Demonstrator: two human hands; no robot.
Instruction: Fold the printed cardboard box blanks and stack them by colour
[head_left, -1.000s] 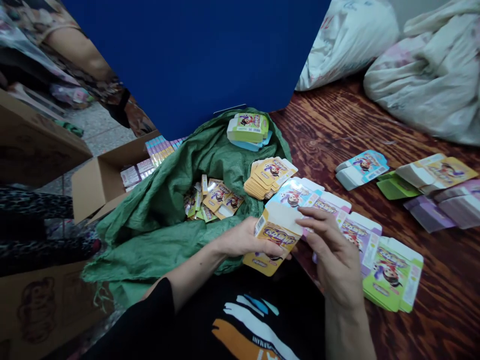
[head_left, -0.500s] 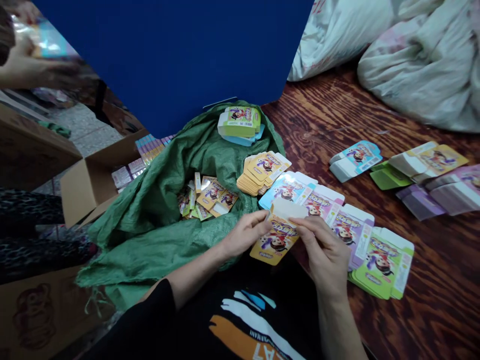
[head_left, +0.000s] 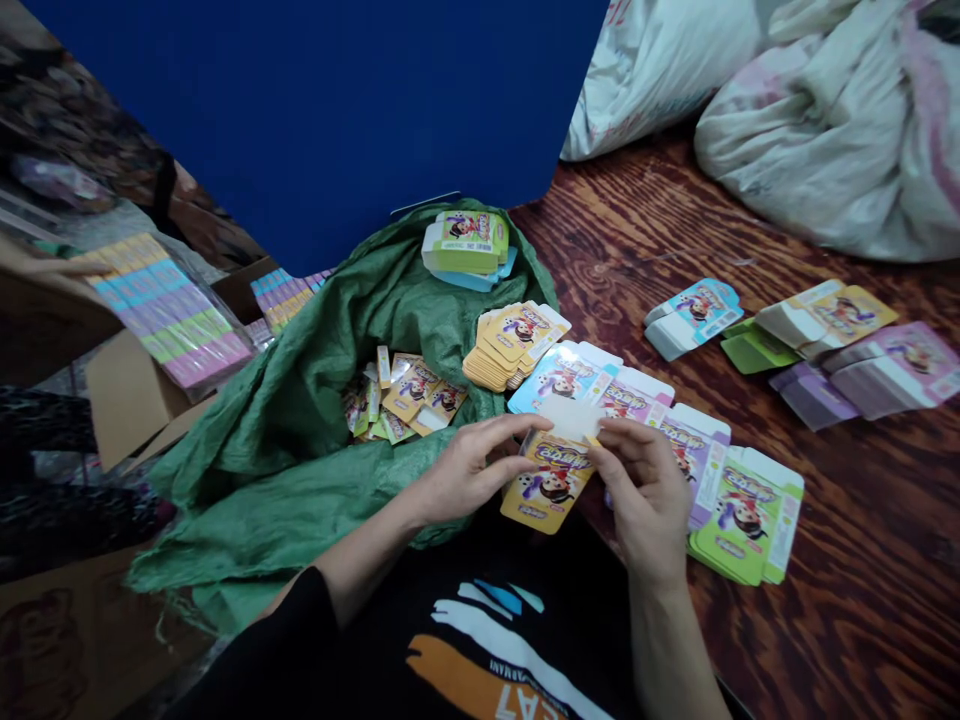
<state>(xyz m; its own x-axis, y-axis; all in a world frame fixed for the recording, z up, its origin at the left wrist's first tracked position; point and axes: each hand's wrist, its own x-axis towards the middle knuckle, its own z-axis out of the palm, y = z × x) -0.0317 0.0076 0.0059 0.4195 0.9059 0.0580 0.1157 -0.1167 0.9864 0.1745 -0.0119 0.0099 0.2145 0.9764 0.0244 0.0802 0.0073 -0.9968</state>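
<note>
Between my two hands is a small yellow printed carton [head_left: 551, 485], its white flap raised at the top edge. My left hand [head_left: 480, 462] has thumb and forefinger at the carton's upper left side. The thumb and fingers of my right hand [head_left: 643, 485] pinch its upper right corner. Just beyond lies a row of flat cartons: blue [head_left: 559, 375], pink [head_left: 637, 395], purple [head_left: 694, 450] and a green stack [head_left: 750, 515]. A fanned stack of yellow cartons [head_left: 510, 345] rests on the edge of a green woven sack [head_left: 300, 470].
Several small made-up cartons [head_left: 409, 395] lie in the sack. Opened carton stacks [head_left: 847, 325] stand right on the wooden table [head_left: 825, 520]. White sacks [head_left: 832, 140] and a blue panel [head_left: 360, 110] are behind. At left, another person's hand [head_left: 52, 265] holds a wrapped carton pack [head_left: 169, 310] over a cardboard box [head_left: 131, 400].
My left fingers have spread a little at the yellow carton's edge. The other person's wrapped pack has come down towards the cardboard box. The whole view has shifted slightly.
</note>
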